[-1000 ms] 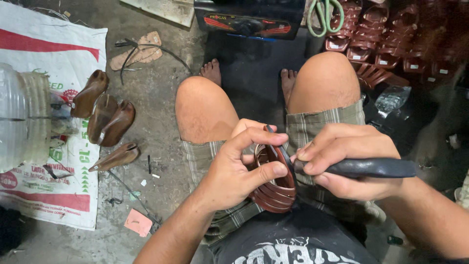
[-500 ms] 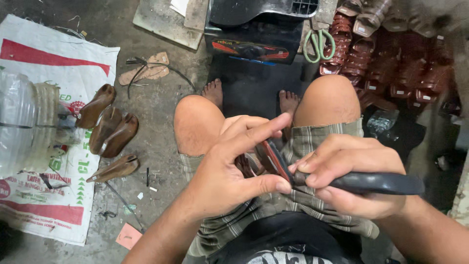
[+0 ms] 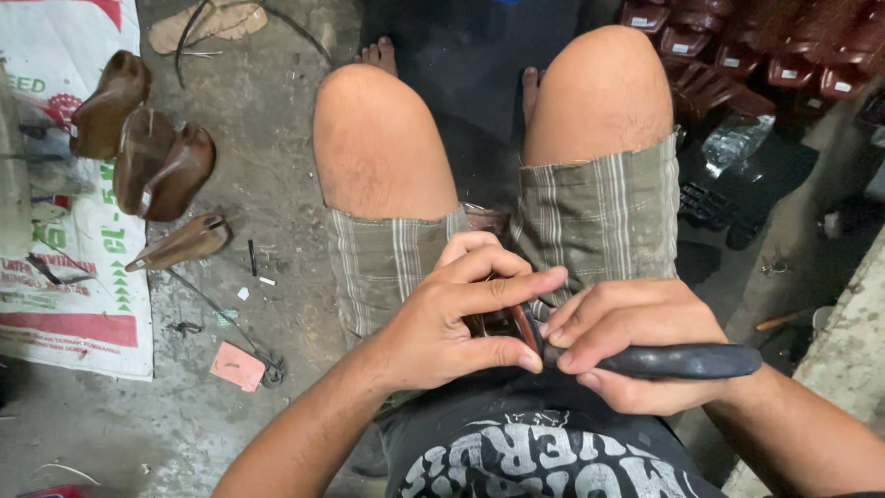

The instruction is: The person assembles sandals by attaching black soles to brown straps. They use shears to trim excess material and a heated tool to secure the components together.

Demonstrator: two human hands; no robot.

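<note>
My left hand (image 3: 461, 318) grips a dark red-brown shoe piece (image 3: 498, 323) in my lap, fingers curled over it so most of it is hidden. My right hand (image 3: 631, 341) is closed around the black handle of a tool (image 3: 687, 361), with the tool's tip pressed against the shoe piece beside my left thumb. Both hands rest between my thighs, over striped shorts (image 3: 599, 207).
Several brown shoe parts (image 3: 161, 171) lie on the concrete floor and on a printed sack (image 3: 64, 277) at left. Stacked dark red shoe pieces (image 3: 756, 55) sit at top right. A pink scrap (image 3: 238, 366) and wire lie near my left leg.
The camera has tilted down and closer. My left hand has curled tighter over the shoe piece, covering more of it; the right hand still holds the tool against it.
</note>
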